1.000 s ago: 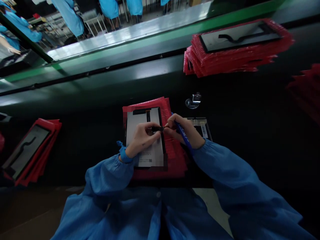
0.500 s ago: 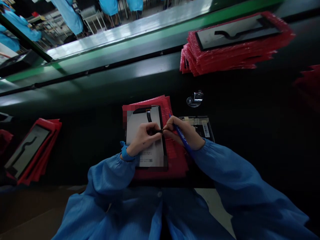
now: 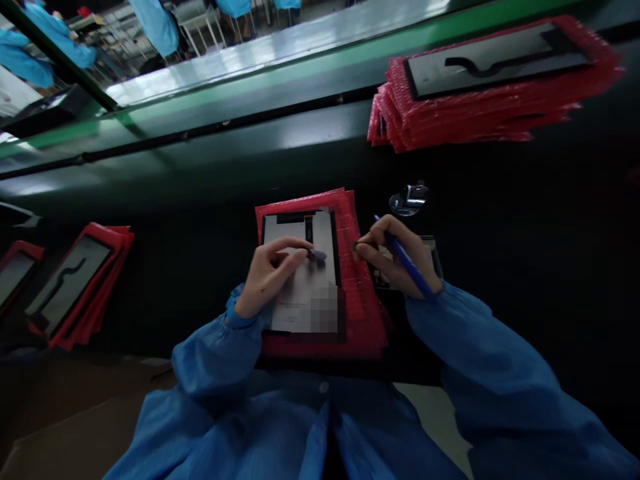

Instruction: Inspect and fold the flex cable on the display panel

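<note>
A flat panel (image 3: 300, 280) with a pale back and black frame lies on a stack of red bubble-wrap bags (image 3: 360, 293) in front of me. My left hand (image 3: 267, 270) rests on the panel, its fingertips pressing a small dark tab (image 3: 317, 255) at the end of the black flex cable (image 3: 309, 231). My right hand (image 3: 393, 257) hovers over the red bags just right of the panel. It holds a blue pen (image 3: 405, 257) and pinches something small and dark at its fingertips.
A tall stack of red bags with a panel on top (image 3: 490, 73) sits far right. More bagged panels (image 3: 75, 283) lie at left. A small shiny metal object (image 3: 409, 199) and another dark panel (image 3: 433, 257) are by my right hand. A green conveyor (image 3: 250, 100) runs behind; other workers stand beyond.
My hands, pinched together over the cable end before, have separated. The right hand moved right off the panel; the left stays pressing the tab. The view shifted slightly.
</note>
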`<state>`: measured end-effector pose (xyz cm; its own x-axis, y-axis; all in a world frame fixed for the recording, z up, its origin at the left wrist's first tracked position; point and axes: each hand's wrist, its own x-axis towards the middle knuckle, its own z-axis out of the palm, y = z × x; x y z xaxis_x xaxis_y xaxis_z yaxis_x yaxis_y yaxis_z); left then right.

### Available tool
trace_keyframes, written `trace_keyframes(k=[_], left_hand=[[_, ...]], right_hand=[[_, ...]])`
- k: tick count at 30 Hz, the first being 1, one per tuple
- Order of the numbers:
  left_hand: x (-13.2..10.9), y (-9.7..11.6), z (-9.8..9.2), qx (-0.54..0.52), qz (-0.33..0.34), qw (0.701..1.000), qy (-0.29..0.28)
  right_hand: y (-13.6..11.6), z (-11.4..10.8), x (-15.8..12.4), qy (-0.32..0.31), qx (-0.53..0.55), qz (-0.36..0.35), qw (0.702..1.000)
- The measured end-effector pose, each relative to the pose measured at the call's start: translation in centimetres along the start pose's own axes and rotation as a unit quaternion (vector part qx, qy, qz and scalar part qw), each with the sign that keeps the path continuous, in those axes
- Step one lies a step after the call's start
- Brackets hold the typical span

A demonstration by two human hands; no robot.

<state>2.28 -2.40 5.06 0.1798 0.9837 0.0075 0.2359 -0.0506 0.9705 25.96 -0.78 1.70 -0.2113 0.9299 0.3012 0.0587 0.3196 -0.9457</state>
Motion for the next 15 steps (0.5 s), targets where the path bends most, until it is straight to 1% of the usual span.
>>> trace_keyframes(k=[2, 3, 4, 5, 6, 7, 9, 10, 12, 15], left_hand=[[-1.1, -0.5, -2.5, 0.082, 0.001, 0.994, 0.077], [-1.6, -1.0, -3.6, 0.137, -0.013, 0.983, 0.119], [-2.1, -1.6, -4.5, 0.195, -0.036, 0.969, 0.149], [-2.6, -2.3, -5.2, 0.246, -0.063, 0.954, 0.159], [-2.9, -3.0, -5.7, 0.281, -0.089, 0.944, 0.151], [-3.1, -3.8, -5.9, 0.295, -0.109, 0.941, 0.129], [-3.4, -4.9, -5.7, 0.272, -0.126, 0.951, 0.079], [-3.4, -5.3, -5.4, 0.254, -0.127, 0.957, 0.063], [-3.4, -5.6, -4.6, 0.236, -0.125, 0.962, 0.062], [-3.8, -5.2, -3.8, 0.261, -0.125, 0.954, 0.083]], right_hand=[[-0.1, -0.1, 0.0, 0.01, -0.002, 0.005, 1.0], [-0.2, -0.1, 0.0, 0.009, -0.008, 0.006, 1.0], [-0.2, -0.1, 0.0, 0.005, -0.015, 0.005, 1.0], [-0.2, 0.0, -0.1, -0.002, -0.022, 0.005, 1.0], [-0.1, 0.1, -0.1, -0.008, -0.03, 0.004, 1.0], [-0.1, 0.1, -0.1, -0.013, -0.038, 0.004, 0.999], [0.1, 0.2, -0.1, -0.016, -0.052, 0.005, 0.998], [0.2, 0.2, -0.1, -0.015, -0.059, 0.006, 0.998], [0.3, 0.2, 0.0, -0.012, -0.063, 0.008, 0.998], [0.4, 0.2, 0.1, -0.016, -0.061, 0.015, 0.998]])
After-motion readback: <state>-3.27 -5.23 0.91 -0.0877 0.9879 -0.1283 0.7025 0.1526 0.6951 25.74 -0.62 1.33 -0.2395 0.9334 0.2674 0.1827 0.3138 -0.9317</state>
